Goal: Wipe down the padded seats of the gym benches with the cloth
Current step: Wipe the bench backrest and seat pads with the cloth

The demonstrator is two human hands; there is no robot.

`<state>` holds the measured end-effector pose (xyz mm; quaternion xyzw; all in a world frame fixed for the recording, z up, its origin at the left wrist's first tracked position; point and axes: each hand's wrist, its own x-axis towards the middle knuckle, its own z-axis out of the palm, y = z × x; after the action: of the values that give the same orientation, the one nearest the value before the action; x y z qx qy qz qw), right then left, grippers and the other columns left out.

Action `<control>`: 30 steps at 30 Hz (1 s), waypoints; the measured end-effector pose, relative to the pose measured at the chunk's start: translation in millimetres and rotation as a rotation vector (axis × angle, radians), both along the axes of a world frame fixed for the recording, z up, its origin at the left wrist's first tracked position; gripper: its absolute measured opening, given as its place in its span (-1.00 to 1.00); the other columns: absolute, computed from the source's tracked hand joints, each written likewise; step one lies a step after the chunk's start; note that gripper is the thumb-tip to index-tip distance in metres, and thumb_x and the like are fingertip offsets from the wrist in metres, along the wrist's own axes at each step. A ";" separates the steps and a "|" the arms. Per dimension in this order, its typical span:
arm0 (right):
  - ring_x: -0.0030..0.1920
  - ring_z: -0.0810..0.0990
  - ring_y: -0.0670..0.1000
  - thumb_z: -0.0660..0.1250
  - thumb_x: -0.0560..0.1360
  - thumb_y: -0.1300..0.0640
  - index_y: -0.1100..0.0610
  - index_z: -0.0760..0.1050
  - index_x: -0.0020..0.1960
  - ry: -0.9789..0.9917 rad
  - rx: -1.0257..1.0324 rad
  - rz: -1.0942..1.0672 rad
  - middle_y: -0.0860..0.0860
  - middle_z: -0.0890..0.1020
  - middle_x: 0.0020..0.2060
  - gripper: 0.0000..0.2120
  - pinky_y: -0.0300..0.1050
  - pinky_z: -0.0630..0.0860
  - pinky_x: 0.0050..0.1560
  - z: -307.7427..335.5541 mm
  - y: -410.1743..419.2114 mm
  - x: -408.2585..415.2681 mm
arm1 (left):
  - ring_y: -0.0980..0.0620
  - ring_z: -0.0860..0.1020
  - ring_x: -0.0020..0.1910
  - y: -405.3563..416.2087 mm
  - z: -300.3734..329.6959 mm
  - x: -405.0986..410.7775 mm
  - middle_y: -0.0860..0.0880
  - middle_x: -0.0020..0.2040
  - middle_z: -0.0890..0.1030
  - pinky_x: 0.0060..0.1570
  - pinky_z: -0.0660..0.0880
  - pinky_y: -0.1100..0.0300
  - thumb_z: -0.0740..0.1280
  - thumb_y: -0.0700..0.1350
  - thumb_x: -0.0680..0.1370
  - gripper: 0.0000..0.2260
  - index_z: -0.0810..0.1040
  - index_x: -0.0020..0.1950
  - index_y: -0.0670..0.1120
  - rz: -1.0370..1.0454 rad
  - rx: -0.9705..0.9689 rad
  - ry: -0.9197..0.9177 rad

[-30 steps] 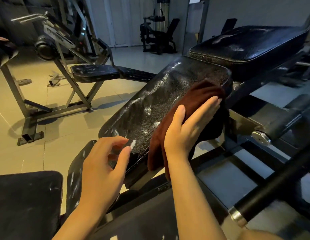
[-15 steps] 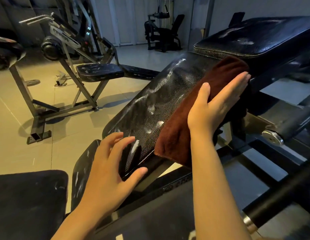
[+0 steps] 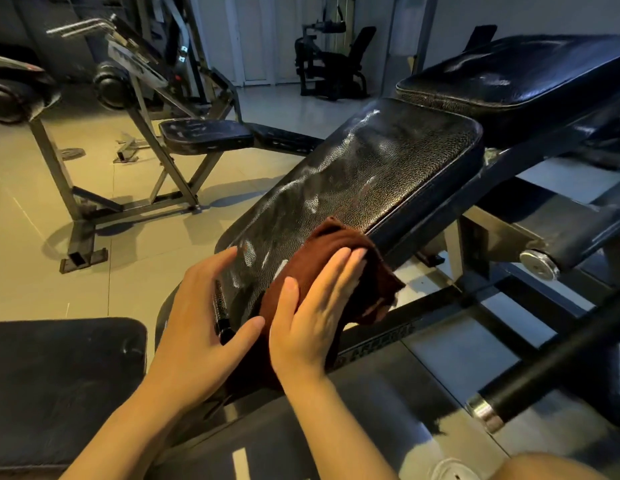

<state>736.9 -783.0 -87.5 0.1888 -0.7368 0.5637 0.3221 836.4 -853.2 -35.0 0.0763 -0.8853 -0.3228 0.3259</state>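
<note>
On the near end of the sloping pad (image 3: 367, 174), a brown cloth (image 3: 339, 271) is lying bunched under the right hand (image 3: 315, 306). That hand is pressing down flat on it, fingers (image 3: 346, 268) straight and close together, thumb out to the side, gripping nothing. The left hand (image 3: 201, 320) is resting beside it on the pad's lower left corner, fingers spread and relaxed, thumb reaching toward the cloth; it is holding nothing either.

The pad is black, pebbled vinyl, a long rectangle with rounded corners, shining with pale streaks. The cloth is soft and nappy, folded into thick ridges, one frayed edge hanging off the pad's right side.

The hands are covering the pad's near edge, and the part of the cloth beneath the right palm is hidden. Whether the left thumb is touching the cloth is hard to tell. A second black pad (image 3: 523, 77) is standing just beyond the first, cut off at the right edge. Another dark pad (image 3: 59, 375) is filling the lower left corner, only partly in view.

A black padded bar (image 3: 558, 358) with a metal end cap is crossing the lower right. Across the pale tiled floor (image 3: 94, 174), a grey-framed bench (image 3: 204, 135) is standing well apart, with more machines dim by the far wall.
</note>
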 end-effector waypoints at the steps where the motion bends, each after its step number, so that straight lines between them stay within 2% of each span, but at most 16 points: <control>1: 0.57 -0.21 0.03 -0.06 0.67 -0.10 0.21 -0.14 0.56 -0.001 -0.010 0.043 -0.06 -0.27 0.57 -0.39 -0.10 -0.20 0.54 -0.6 0.1 2.2 | 0.35 0.28 0.37 -0.4 -1.1 2.1 0.48 0.33 0.21 0.26 0.21 0.34 0.33 0.27 0.35 -0.32 0.06 0.38 0.49 0.004 0.003 -0.008; 4: 0.57 -0.22 0.03 0.05 0.66 0.01 0.25 -0.13 0.57 0.074 -0.064 0.053 -0.03 -0.22 0.56 -0.38 -0.13 -0.22 0.54 24.0 9.4 -17.3 | 0.39 0.25 0.36 -1.2 -4.0 4.4 0.54 0.32 0.19 0.24 0.20 0.36 0.33 0.29 0.32 -0.28 0.03 0.38 0.52 0.003 -0.017 -0.031; 6: 0.56 -0.19 0.02 0.14 0.63 0.15 0.27 -0.08 0.56 0.076 -0.117 -0.022 0.05 -0.13 0.56 -0.38 -0.18 -0.22 0.53 54.6 21.9 -50.9 | 0.36 0.27 0.36 -3.2 -7.0 2.5 0.55 0.31 0.18 0.30 0.21 0.27 0.34 0.31 0.29 -0.25 0.04 0.38 0.51 0.008 -0.030 -0.057; 9: 0.56 -0.10 0.10 0.20 0.58 0.24 0.31 -0.02 0.55 0.040 -0.184 -0.144 0.22 -0.01 0.56 -0.36 -0.12 -0.21 0.53 94.2 40.6 -87.9 | 0.15 0.34 0.35 -9.7 -14.8 -2.7 0.36 0.30 0.27 0.32 0.31 0.02 0.35 0.34 0.26 -0.21 0.15 0.45 0.30 0.069 -0.074 -0.081; 11: 0.56 -0.07 0.15 0.22 0.56 0.25 0.33 0.00 0.55 0.060 -0.186 -0.164 0.25 0.01 0.56 -0.35 -0.03 -0.17 0.54 100.1 44.0 -97.5 | 0.18 0.31 0.31 -13.8 -17.9 -4.8 0.25 0.30 0.31 0.29 0.32 0.01 0.34 0.35 0.25 -0.18 0.18 0.46 0.21 0.096 -0.091 -0.067; 14: 0.56 -0.05 0.17 0.23 0.56 0.25 0.34 0.01 0.54 0.069 -0.189 -0.174 0.27 0.03 0.55 -0.35 0.05 -0.12 0.55 94.4 42.4 -98.7 | 0.24 0.26 0.30 -15.9 -18.2 -5.9 0.14 0.36 0.34 0.28 0.28 0.05 0.33 0.37 0.23 -0.18 0.17 0.45 0.23 0.116 -0.062 -0.064; 16: 0.56 -0.04 0.17 0.23 0.56 0.27 0.36 0.00 0.54 0.067 -0.216 -0.181 0.28 0.02 0.55 -0.35 0.04 -0.11 0.55 90.1 39.3 -93.6 | 0.26 0.26 0.30 -16.9 -18.8 -4.3 0.20 0.34 0.32 0.28 0.28 0.06 0.37 0.34 0.24 -0.21 0.18 0.43 0.28 0.096 -0.071 -0.076; 19: 0.57 -0.08 0.13 0.23 0.57 0.24 0.35 -0.03 0.54 0.058 -0.201 -0.148 0.26 -0.03 0.55 -0.34 0.00 -0.15 0.56 72.0 24.5 -67.3 | 0.28 0.26 0.31 -18.5 -16.7 -3.9 0.47 0.25 0.24 0.31 0.26 0.11 0.47 0.21 0.24 -0.21 0.14 0.36 0.48 0.058 -0.057 -0.077; 21: 0.57 -0.11 0.12 0.21 0.59 0.17 0.34 -0.05 0.55 0.081 -0.146 -0.116 0.22 -0.04 0.55 -0.34 0.07 -0.12 0.56 48.9 10.9 -43.6 | 0.28 0.26 0.33 -18.2 -13.7 -4.9 0.61 0.22 0.16 0.33 0.23 0.12 0.47 0.18 0.25 -0.22 0.09 0.30 0.58 0.034 -0.016 -0.072; 24: 0.58 -0.12 0.10 0.18 0.60 0.10 0.28 -0.08 0.54 0.103 -0.094 -0.041 0.11 -0.05 0.55 -0.34 0.06 -0.11 0.56 20.1 -1.9 -16.7 | 0.28 0.27 0.33 -15.4 -11.3 -4.9 0.61 0.21 0.19 0.33 0.22 0.13 0.42 0.29 0.25 -0.27 0.09 0.29 0.60 0.012 0.022 -0.059; 26: 0.58 -0.13 0.09 0.18 0.60 0.11 0.29 -0.07 0.54 0.122 -0.086 -0.002 0.08 -0.05 0.55 -0.34 -0.01 -0.11 0.56 15.8 -1.5 -15.2 | 0.40 0.27 0.30 -15.4 -14.1 -5.1 0.59 0.22 0.21 0.30 0.21 0.24 0.36 0.34 0.25 -0.30 0.10 0.30 0.57 0.021 0.024 -0.048; 28: 0.58 -0.15 0.06 0.18 0.59 0.13 0.32 -0.07 0.54 0.132 -0.102 0.002 0.12 -0.06 0.55 -0.35 -0.07 -0.12 0.55 26.5 5.5 -26.5 | 0.52 0.23 0.27 -16.0 -14.7 -5.8 0.60 0.23 0.21 0.21 0.24 0.35 0.37 0.34 0.25 -0.30 0.13 0.31 0.55 0.028 0.025 -0.031; 30: 0.57 -0.17 0.03 0.17 0.59 0.16 0.33 -0.05 0.54 0.114 -0.129 -0.035 0.20 -0.07 0.56 -0.36 -0.11 -0.16 0.55 49.3 17.8 -50.3 | 0.50 0.26 0.25 -18.3 -13.9 -6.8 0.61 0.22 0.23 0.17 0.24 0.40 0.43 0.34 0.21 -0.26 0.15 0.30 0.55 0.045 0.035 -0.018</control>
<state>686.6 -765.2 -38.2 0.1866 -0.6825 0.5928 0.3847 829.6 -871.5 -48.8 0.1046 -0.8805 -0.3301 0.3239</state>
